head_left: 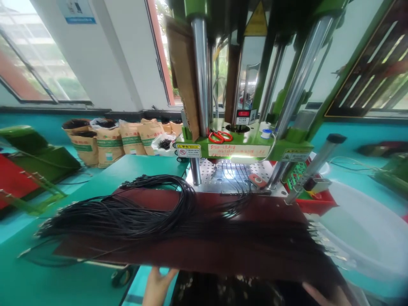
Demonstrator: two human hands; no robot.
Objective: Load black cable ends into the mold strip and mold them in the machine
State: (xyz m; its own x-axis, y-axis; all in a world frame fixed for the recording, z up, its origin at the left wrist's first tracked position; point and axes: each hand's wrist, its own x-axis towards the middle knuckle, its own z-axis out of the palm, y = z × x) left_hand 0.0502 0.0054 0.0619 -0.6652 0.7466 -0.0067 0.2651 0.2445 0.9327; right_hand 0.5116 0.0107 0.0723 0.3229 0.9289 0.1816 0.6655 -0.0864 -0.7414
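Left hand (pixel 157 285): lower edge of the frame, left of centre, thumb and fingers spread apart at the near edge of the brown board (pixel 210 261); whether it grips the board, I cannot tell.
Dark patterned clothing (pixel 219 291): bottom centre, between the hands.
Right hand (pixel 321 295): lower right, blurred and partly cut off; its opening and any hold cannot be told.
Green worktop (pixel 41 272): lower left, beneath the cables' left ends.
Black cables (pixel 127 219): looped in a thick bundle at centre left, then running across the board to metal-tipped ends at right.
Open sacks (pixel 110 146): a row at upper left.
Green press (pixel 287 146): upper centre to right, red-handled scissors (pixel 219 136) on its ledge, thin cables (pixel 237 174) on its plate below.
Red tray (pixel 314 206): right of the press.
White basin (pixel 360 233): far right.
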